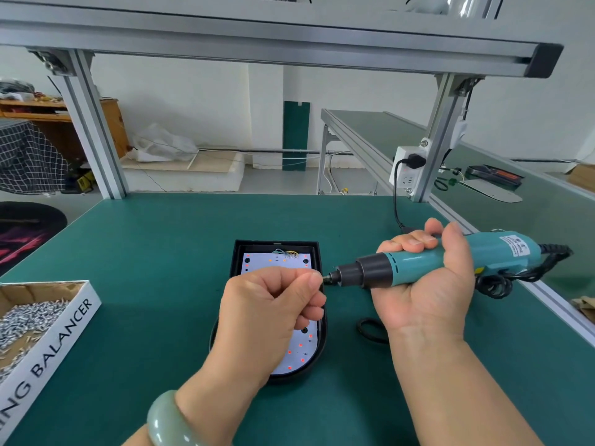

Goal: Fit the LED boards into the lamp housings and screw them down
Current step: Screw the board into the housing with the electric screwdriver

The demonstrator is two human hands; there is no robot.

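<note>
A green bench mat (154,252) lies under an aluminium frame (96,130), with white workshop walls beyond. A power socket (406,170) sits at 2 o'clock and a box of screws (29,320) at 9. At centre, the lamp housing (236,263) holds the LED board (277,260), half hidden by the left hand (270,304). Its fingertips pinch at the bit, and what they hold is hidden. The right hand (431,284) grips the electric screwdriver (415,262).

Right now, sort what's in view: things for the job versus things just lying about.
Job: lamp housing, LED board, electric screwdriver, box of screws.
Lying about: white plastic bag, checked cloth, tools on the next bench.
</note>
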